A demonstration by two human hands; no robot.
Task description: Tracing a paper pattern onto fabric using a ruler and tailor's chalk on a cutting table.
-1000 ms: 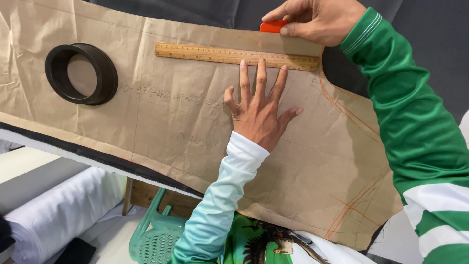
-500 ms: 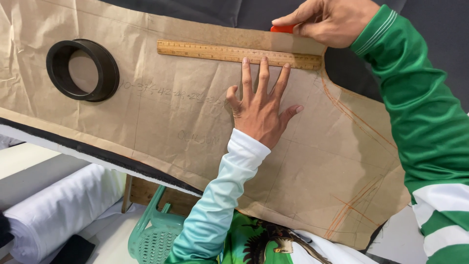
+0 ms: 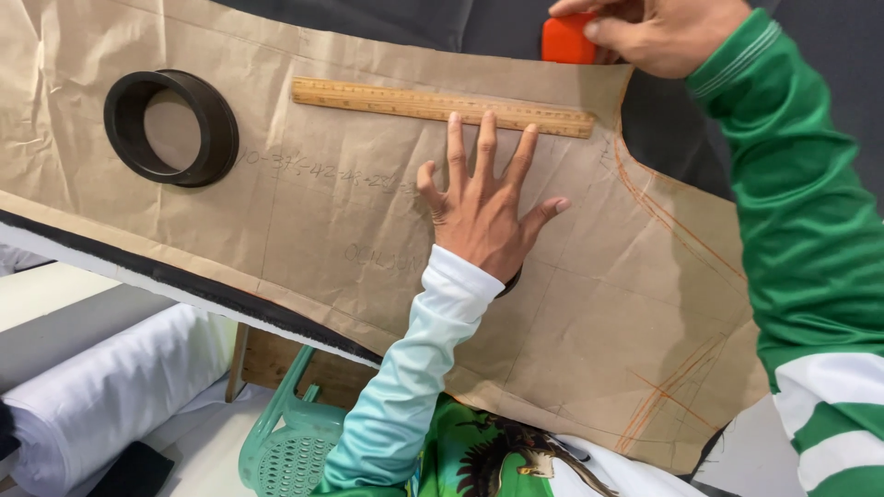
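Note:
A large brown paper pattern (image 3: 350, 212) with pencil and orange lines lies over dark fabric (image 3: 433, 23) on a table. My left hand (image 3: 483, 207) presses flat on the paper with fingers spread, its fingertips touching the lower edge of a wooden ruler (image 3: 442, 106). My right hand (image 3: 649, 32) is at the paper's far edge, pinching an orange block of chalk (image 3: 568, 41) just beyond the ruler's right end.
A black ring (image 3: 170, 127) sits on the paper at the left. Below the table edge are a white fabric roll (image 3: 101, 405) and a green plastic chair (image 3: 290, 442). Orange lines cross the paper's right corner (image 3: 672, 396).
My right hand has brought the orange chalk down closer to the paper's far edge. My left hand and the ruler have stayed in place.

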